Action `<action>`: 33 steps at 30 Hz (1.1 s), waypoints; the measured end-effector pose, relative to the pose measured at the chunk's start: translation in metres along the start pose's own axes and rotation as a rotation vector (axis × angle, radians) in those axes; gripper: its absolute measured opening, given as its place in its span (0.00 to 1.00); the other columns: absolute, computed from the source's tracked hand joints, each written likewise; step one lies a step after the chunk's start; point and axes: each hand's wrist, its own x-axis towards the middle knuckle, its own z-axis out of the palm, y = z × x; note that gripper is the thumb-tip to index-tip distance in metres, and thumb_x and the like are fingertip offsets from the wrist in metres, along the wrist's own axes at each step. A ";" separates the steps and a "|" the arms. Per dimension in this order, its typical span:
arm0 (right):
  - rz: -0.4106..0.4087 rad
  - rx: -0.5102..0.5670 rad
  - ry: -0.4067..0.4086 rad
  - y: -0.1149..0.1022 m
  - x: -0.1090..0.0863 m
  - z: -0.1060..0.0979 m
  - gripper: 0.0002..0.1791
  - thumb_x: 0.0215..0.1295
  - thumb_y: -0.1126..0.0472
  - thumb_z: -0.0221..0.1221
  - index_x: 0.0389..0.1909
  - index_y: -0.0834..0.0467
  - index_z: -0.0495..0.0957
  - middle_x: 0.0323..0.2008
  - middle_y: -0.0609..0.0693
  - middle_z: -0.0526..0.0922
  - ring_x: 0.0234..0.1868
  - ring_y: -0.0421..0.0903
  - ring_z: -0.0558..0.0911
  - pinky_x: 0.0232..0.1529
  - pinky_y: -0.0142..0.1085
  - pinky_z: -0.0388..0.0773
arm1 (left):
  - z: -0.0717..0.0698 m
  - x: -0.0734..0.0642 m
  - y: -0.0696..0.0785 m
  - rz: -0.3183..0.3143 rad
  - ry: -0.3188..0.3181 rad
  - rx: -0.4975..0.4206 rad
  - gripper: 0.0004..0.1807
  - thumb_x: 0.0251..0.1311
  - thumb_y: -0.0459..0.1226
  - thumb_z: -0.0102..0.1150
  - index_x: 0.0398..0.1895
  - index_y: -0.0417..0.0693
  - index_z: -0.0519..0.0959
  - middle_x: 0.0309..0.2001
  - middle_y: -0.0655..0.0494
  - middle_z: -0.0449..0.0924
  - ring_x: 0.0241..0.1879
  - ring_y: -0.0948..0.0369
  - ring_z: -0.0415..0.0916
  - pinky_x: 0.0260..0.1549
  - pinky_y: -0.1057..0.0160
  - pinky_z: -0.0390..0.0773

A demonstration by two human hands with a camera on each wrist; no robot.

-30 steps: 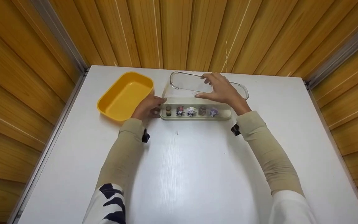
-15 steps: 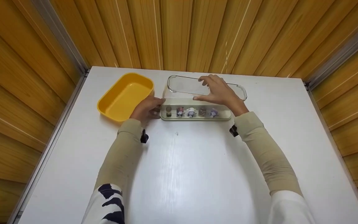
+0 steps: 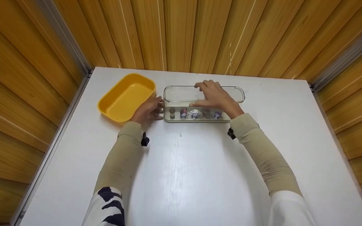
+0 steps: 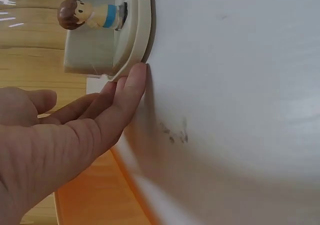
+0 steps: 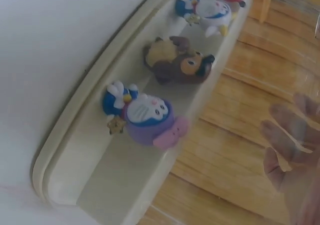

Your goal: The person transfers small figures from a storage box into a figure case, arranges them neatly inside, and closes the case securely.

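A long cream display base (image 3: 196,121) lies on the table in the head view, with several small figurines (image 3: 195,114) standing on it in a row. My left hand (image 3: 148,110) touches the base's left end with extended fingertips, beside a brown-haired figurine (image 4: 95,15) in the left wrist view. Above and behind the base is a clear cover (image 3: 181,93). My right hand (image 3: 217,98) grips that cover from above, thumb on the near side and fingers on the far side. A purple-hooded figurine (image 5: 147,117) and a brown one (image 5: 175,62) show in the right wrist view.
A yellow tub (image 3: 127,97) stands just left of the base, close against my left hand. The white table (image 3: 181,172) stretches toward me. Wood-patterned walls (image 3: 181,34) rise behind and at both sides.
My right hand has brought the clear cover down and toward me, slightly left, so it now overlaps the base's back in view and lies more level. The left hand stays at the base's end.
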 end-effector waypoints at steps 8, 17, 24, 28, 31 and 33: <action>-0.006 -0.060 -0.001 -0.004 0.007 0.010 0.58 0.51 0.15 0.52 0.71 0.54 0.68 0.57 0.54 0.78 0.60 0.54 0.73 0.65 0.53 0.66 | -0.005 0.002 0.001 0.011 -0.005 0.045 0.18 0.77 0.48 0.48 0.57 0.46 0.74 0.52 0.45 0.75 0.51 0.48 0.75 0.52 0.48 0.82; -0.046 -0.121 0.006 -0.008 0.001 0.015 0.57 0.55 0.15 0.50 0.72 0.54 0.67 0.56 0.54 0.78 0.57 0.55 0.75 0.61 0.55 0.69 | -0.002 -0.002 -0.009 0.029 0.004 0.071 0.24 0.76 0.46 0.51 0.70 0.48 0.66 0.49 0.45 0.76 0.46 0.50 0.77 0.50 0.51 0.82; -0.106 -0.140 0.022 -0.015 0.004 0.010 0.56 0.59 0.17 0.48 0.75 0.55 0.63 0.67 0.56 0.73 0.66 0.57 0.70 0.69 0.55 0.65 | -0.016 -0.032 0.018 0.173 -0.137 0.196 0.27 0.81 0.45 0.38 0.74 0.40 0.60 0.64 0.42 0.68 0.61 0.47 0.69 0.66 0.47 0.71; -0.108 -0.167 0.024 -0.013 0.004 0.006 0.55 0.61 0.18 0.45 0.77 0.54 0.60 0.71 0.55 0.70 0.70 0.57 0.67 0.71 0.55 0.62 | -0.014 -0.052 0.041 0.353 -0.122 0.386 0.29 0.82 0.50 0.36 0.75 0.42 0.63 0.73 0.42 0.65 0.71 0.47 0.64 0.69 0.48 0.67; -0.112 -0.164 0.010 -0.012 0.003 0.004 0.53 0.64 0.19 0.42 0.79 0.53 0.58 0.73 0.55 0.67 0.73 0.57 0.64 0.73 0.55 0.58 | -0.009 -0.064 0.052 0.497 -0.045 0.692 0.33 0.80 0.54 0.38 0.79 0.47 0.59 0.77 0.46 0.59 0.76 0.49 0.56 0.74 0.48 0.59; -0.120 -0.161 0.002 -0.011 0.001 0.002 0.52 0.67 0.20 0.40 0.79 0.52 0.57 0.75 0.54 0.65 0.75 0.56 0.61 0.75 0.56 0.55 | -0.004 -0.070 0.055 0.603 0.007 0.935 0.34 0.78 0.57 0.38 0.81 0.53 0.56 0.80 0.49 0.53 0.79 0.50 0.49 0.76 0.47 0.51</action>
